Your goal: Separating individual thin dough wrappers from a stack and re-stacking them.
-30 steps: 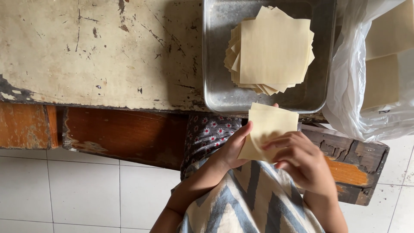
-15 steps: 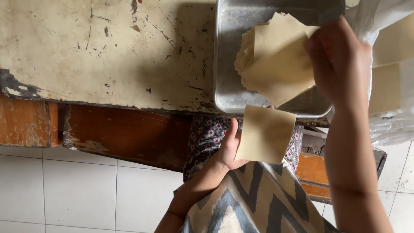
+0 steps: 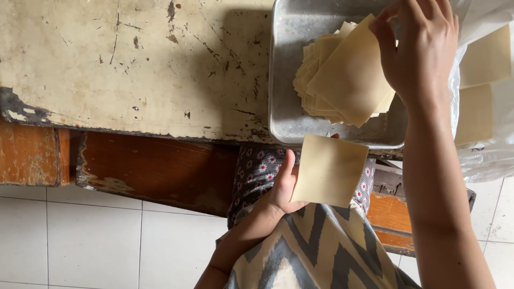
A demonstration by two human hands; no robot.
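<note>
The left hand [image 3: 281, 187] lay palm up over the lap, fingers spread flat under one pale yellow square dough wrapper [image 3: 329, 170], thumb up along its near edge; the sheet rested loose on the open fingers rather than pinched. Up and to the right of it, the right hand [image 3: 420, 45] reached over the dented rectangular metal tray [image 3: 284, 80], fingertips curled down onto the top sheet of the fanned stack of pale square wrappers [image 3: 345, 80]. Whether that hand had gripped a sheet or only pressed on it could not be told, since the fingertips were hidden against the stack.

The stack filled the right half of the tray under the right hand, leaving bare metal to the hand's left. The tray's near rim stood between the two hands, just above the held wrapper's top edge. Right of the right wrist, a clear plastic bag [image 3: 482, 155] held two more pale squares [image 3: 484, 56], one above the other, and crowded that side closely.

Left of both hands, the scratched, cream-painted worn tabletop [image 3: 134, 64] ran wide and open to its chipped front edge. Beneath the left hand sat the flower-print cloth [image 3: 254, 166] and grey-and-cream zigzag fabric [image 3: 316, 251]; further left, brown wooden framing [image 3: 155, 171] and white floor tiles [image 3: 80, 241].

Counted: one tray, one stack, one wrapper in hand, two squares in the bag.
</note>
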